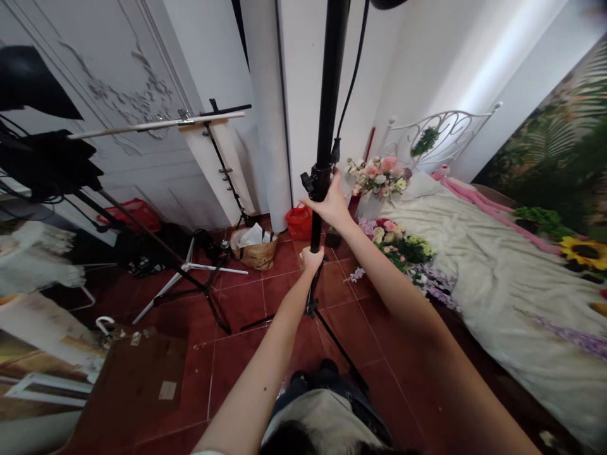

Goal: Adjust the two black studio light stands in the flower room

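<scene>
A black light stand (331,82) rises upright in front of me, its tripod legs spread on the red tiled floor. My left hand (313,258) is wrapped round the lower part of its pole. Higher up, my right hand (332,202) grips the pole just below the black collar, thumb stretched out to the left. A black clamp knob (308,183) juts from the collar's left side. Beside the pole hangs a black cable (353,85), which runs down to a plug near my right fingers.
At the right stands a bed (493,272) with a cream cover and flowers (384,174) by it. More stands (180,259) and a woven bag (258,253) are on the left, behind a cardboard box (137,373). A red bag (298,222) sits behind the pole.
</scene>
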`<state>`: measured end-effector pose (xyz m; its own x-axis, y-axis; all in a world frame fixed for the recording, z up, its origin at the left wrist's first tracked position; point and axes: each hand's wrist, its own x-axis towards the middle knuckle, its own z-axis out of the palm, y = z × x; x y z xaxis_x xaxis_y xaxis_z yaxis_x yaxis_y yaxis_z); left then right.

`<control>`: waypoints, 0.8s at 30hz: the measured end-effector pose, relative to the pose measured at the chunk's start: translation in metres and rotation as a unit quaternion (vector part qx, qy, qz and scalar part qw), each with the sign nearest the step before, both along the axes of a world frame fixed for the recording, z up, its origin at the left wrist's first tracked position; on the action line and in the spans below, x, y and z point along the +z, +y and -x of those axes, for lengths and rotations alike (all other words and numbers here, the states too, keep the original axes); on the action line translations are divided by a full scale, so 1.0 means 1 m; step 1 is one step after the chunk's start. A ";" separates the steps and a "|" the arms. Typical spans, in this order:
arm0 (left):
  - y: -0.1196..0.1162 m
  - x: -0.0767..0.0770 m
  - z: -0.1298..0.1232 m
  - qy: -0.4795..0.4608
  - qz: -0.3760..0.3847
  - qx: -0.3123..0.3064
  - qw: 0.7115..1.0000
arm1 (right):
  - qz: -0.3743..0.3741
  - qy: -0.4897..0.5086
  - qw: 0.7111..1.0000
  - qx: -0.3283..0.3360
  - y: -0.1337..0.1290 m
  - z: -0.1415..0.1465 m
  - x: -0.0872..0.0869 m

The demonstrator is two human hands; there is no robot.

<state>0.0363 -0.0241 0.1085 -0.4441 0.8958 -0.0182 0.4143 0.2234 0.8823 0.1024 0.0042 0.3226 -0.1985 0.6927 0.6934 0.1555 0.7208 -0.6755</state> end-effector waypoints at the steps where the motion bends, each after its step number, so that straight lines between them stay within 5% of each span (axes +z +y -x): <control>1: -0.001 0.001 0.002 0.009 0.001 -0.003 1.000 | -0.006 0.007 1.000 -0.006 0.002 0.004 0.004; 9: -0.011 0.013 0.035 0.074 -0.042 -0.180 0.980 | -0.003 -0.081 0.990 0.115 0.005 -0.014 -0.007; 13: -0.021 -0.004 0.039 0.046 -0.072 -0.219 0.972 | 0.013 -0.029 0.999 0.013 -0.009 -0.002 -0.024; 18: -0.028 -0.026 0.038 0.046 -0.060 -0.220 0.973 | 0.072 -0.007 0.990 -0.119 -0.030 0.014 -0.066; 24: -0.027 -0.035 0.040 0.064 -0.031 -0.230 0.971 | 0.120 -0.130 0.984 -0.022 -0.029 -0.002 -0.128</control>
<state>-0.0037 -0.0514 0.0740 0.0073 0.9975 0.0701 0.5647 -0.0620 0.8230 0.1045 -0.0248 0.1941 -0.3138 0.8424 0.4381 0.3719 0.5336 -0.7596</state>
